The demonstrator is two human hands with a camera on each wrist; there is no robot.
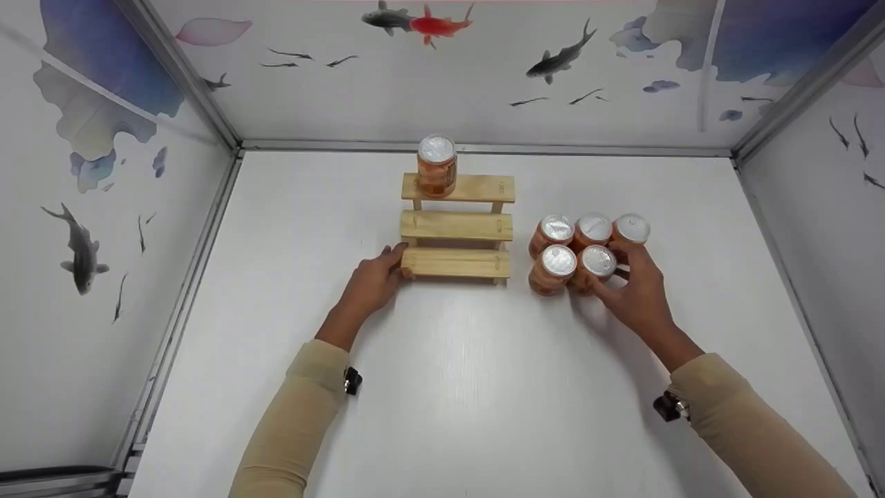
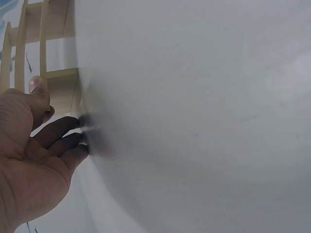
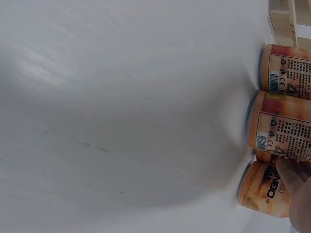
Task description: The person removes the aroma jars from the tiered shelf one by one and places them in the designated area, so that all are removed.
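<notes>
A small three-step wooden stand (image 1: 456, 225) is on the white table, and one orange-printed can (image 1: 437, 166) with a silver lid rests on its top step. My left hand (image 1: 377, 280) holds the left end of the lowest step, its thumb against the plank's edge in the left wrist view. To the right of the stand, several matching cans (image 1: 557, 229) are grouped upright. My right hand (image 1: 639, 290) grips the front right can (image 1: 599, 261), thumb on its near side; the other fingers are partly hidden. In the right wrist view that can (image 3: 277, 126) shows a barcode label.
White panels printed with fish (image 1: 563, 59) enclose the table (image 1: 456, 387) at the back and both sides. Metal rails (image 1: 588, 150) run along the base of the back panel. A dark object (image 1: 55, 477) shows at the lower left corner.
</notes>
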